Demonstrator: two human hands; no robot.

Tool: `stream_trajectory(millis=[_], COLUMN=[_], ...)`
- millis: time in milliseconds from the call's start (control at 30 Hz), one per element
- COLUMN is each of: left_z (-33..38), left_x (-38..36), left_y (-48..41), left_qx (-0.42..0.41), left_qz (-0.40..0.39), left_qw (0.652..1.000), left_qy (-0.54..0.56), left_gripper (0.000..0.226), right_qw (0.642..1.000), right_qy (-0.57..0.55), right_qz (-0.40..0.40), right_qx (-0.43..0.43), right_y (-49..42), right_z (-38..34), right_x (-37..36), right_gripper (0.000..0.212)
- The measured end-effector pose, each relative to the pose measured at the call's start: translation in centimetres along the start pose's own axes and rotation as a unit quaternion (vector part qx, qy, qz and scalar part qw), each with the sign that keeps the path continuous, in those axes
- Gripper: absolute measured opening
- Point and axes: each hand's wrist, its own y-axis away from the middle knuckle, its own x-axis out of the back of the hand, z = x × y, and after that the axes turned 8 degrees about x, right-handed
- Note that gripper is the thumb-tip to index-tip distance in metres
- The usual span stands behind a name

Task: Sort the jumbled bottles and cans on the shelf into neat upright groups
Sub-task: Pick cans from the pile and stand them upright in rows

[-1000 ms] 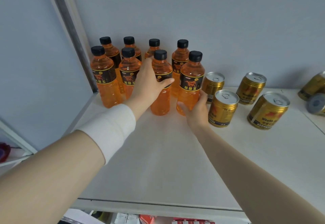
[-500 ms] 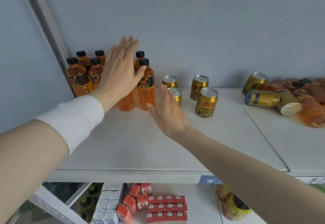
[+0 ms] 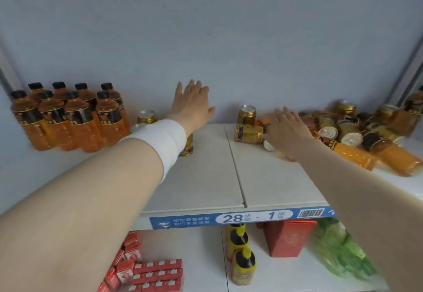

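Both hands empty, fingers spread: our right hand (image 3: 287,124) reaches for the tipped gold can (image 3: 248,133) at the jumbled pile (image 3: 357,131), right of frame. Left hand (image 3: 192,104) hovers mid-frame, likely readying. Upright orange bottles (image 3: 68,117) already grouped far left.

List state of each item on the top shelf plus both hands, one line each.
Orange bottle group: upright, grouped at left.
Gold can by bottles: upright.
Gold can on its side: lying down.
Gold can behind it: upright, slightly tilted.
Jumbled pile: bottles and cans lying unsorted at right.
Left hand: open, empty.
Right hand: open, by the lying can, gripping nothing.
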Motion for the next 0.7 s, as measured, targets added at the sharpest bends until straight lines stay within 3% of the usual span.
stream_trajectory(millis=[367,500,700], left_z=[8.5,9.2,10.4], left_x=[-7.3,-10.2,-13.2], left_y=[-7.1,-9.1,-10.5], left_qx=[-0.076,-0.107,-0.135], left_qz=[-0.093,-0.129,-0.143], left_qw=[0.993,0.981,0.969], left_qy=[0.012,0.093,0.151], left_gripper=[0.058,0.058,0.08], right_qw=[0.998,0.993,0.962], right_qy=[-0.054,-0.113,-0.27], right_qz=[-0.004,-0.039,-0.035], right_qx=[-0.013,-0.006,0.008], right_y=[-5.5,-9.3,-14.5], right_z=[7.6,8.1,8.2], right_x=[-1.7,-3.2,-5.7], right_gripper=[0.067,0.068,0.074])
